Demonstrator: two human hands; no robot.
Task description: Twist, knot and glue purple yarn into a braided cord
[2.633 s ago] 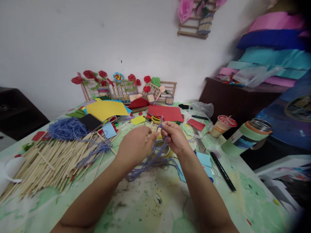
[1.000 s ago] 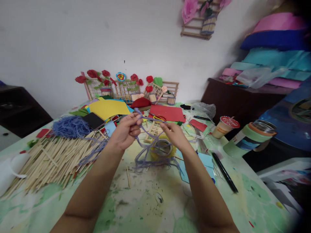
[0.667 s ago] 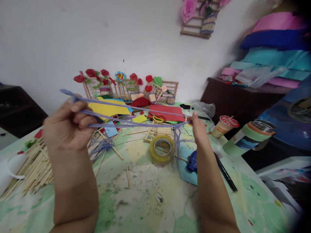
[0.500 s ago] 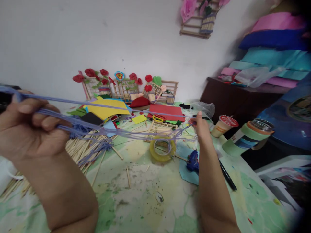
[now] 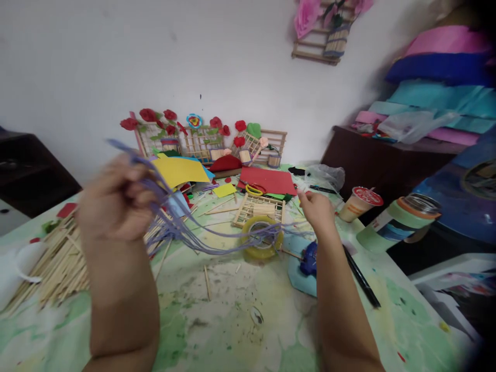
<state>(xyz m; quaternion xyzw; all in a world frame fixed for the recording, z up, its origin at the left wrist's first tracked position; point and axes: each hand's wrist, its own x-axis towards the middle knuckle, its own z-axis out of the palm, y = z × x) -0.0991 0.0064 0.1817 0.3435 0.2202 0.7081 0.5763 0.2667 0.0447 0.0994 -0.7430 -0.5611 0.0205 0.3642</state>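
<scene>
Cluttered green-and-white tabletop [image 5: 232,330] against a pale wall [image 5: 155,57], seemingly smudged.

A plain pale wall [image 5: 116,57] is filling twelve o'clock, with a small wooden rack [image 5: 316,53] hanging on it at one. Soft light is spreading over it, fading toward two. Dark cabinets are standing at nine [image 5: 46,181] and three o'clock, the right-hand cabinet [image 5: 360,157] carrying a colourful pile [image 5: 437,95]. A patterned green-and-white cloth [image 5: 217,336] is covering the table at six.
</scene>
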